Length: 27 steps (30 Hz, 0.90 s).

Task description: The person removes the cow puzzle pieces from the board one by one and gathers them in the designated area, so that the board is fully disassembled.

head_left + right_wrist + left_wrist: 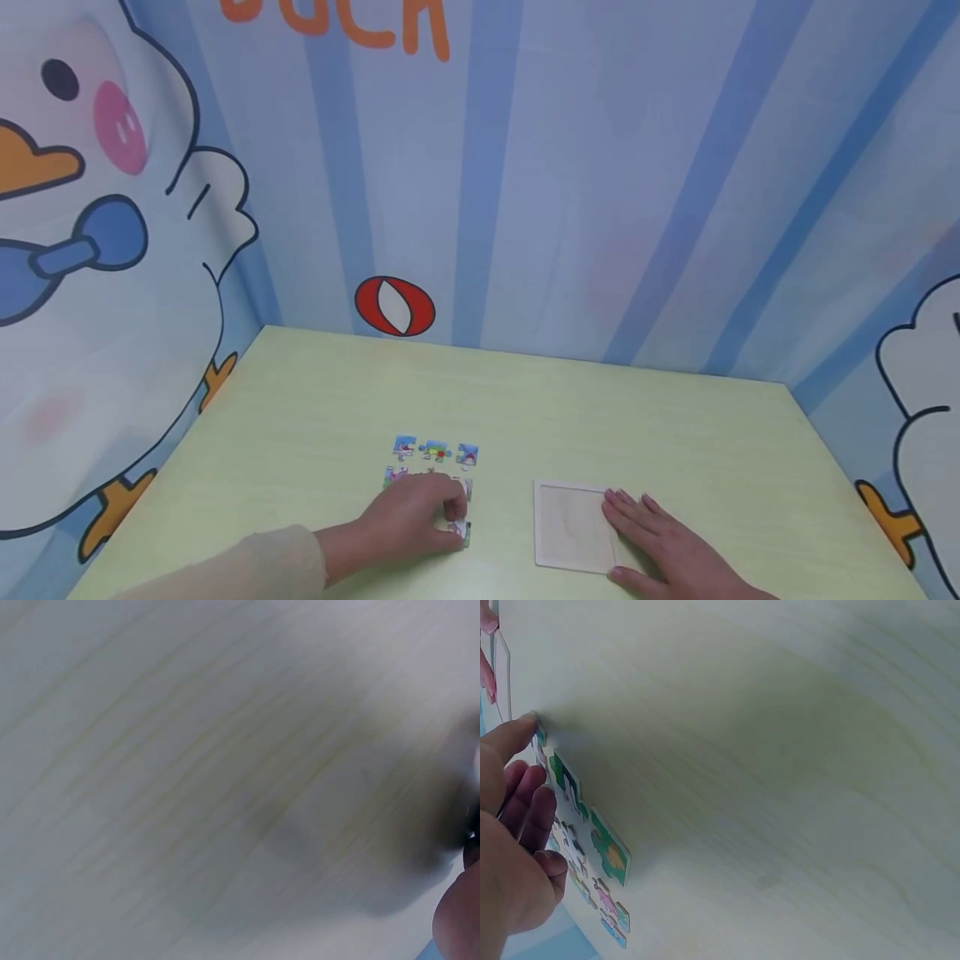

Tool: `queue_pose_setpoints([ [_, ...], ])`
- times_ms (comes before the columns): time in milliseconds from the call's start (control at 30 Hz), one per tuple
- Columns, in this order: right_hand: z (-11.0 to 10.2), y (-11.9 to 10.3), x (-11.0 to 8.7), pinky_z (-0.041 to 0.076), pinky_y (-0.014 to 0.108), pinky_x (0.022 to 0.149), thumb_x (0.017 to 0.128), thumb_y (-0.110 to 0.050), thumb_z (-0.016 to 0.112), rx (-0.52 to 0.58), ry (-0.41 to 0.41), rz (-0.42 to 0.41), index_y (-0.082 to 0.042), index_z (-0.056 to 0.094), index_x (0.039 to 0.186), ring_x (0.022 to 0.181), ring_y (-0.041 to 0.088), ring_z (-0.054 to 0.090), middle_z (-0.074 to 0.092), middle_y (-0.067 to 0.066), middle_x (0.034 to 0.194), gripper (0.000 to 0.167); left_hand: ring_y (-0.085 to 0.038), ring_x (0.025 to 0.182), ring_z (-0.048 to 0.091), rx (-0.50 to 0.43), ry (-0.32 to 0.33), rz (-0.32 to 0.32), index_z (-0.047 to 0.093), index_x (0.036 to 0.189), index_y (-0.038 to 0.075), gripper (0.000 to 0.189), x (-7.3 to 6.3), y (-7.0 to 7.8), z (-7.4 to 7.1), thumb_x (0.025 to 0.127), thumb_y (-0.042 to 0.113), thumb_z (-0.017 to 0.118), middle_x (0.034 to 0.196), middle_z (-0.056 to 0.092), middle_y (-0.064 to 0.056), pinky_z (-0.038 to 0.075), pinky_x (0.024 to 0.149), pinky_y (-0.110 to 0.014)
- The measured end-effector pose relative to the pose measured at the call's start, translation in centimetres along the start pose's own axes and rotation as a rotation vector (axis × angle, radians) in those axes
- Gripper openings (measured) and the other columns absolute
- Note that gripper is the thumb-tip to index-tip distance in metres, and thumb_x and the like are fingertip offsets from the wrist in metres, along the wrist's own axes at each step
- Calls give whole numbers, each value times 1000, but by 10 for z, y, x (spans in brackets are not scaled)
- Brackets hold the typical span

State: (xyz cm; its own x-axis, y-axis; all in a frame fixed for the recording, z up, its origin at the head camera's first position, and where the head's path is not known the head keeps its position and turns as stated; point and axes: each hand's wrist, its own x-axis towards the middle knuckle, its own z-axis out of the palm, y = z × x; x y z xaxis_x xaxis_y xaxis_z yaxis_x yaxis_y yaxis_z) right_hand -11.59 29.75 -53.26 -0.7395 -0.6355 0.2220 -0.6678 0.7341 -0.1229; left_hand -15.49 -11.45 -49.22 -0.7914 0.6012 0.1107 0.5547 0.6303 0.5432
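Note:
My left hand (408,517) reaches over the jigsaw puzzle pieces and pinches a corner piece (461,530) between thumb and fingertips, at the near right of the group. In the left wrist view, the thumb tip touches the edge of that piece (541,736), which lies low at the table. A shallow square wooden puzzle tray (573,529) stands to the right of the pieces, bare inside. Along its right edge rests my right hand (667,546), fingers extended, the fingertips on the rim. Only a blurred part of the right hand (459,915) shows in the right wrist view.
Further puzzle pieces, including a top-row piece (437,451), lie in rows, some hidden under the left hand. A green piece (611,851) sits nearest the left wrist camera. Behind the pale table (525,400) hangs a striped blue cloth (562,183) with cartoon ducks.

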Motion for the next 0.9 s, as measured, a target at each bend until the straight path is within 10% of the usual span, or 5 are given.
queue_pose_setpoints([
  [700, -5, 3, -1, -1, 12, 123, 102, -56, 66, -57, -18, -34, -7, 52, 158, 156, 6, 30, 53, 10, 160, 75, 2, 83, 59, 14, 21, 1, 68, 89, 26, 23, 1, -2, 0, 81, 20, 88, 88, 65, 21, 52, 87, -31],
  [900, -16, 1, 4, -4, 12, 122, 103, -59, 63, -79, -51, -19, -12, 51, 160, 150, 27, 47, 52, 8, 162, 75, -4, 86, 62, 9, 15, 6, 72, 95, 22, 23, 7, 3, -18, 85, 28, 91, 92, 69, 15, 52, 83, -32],
])
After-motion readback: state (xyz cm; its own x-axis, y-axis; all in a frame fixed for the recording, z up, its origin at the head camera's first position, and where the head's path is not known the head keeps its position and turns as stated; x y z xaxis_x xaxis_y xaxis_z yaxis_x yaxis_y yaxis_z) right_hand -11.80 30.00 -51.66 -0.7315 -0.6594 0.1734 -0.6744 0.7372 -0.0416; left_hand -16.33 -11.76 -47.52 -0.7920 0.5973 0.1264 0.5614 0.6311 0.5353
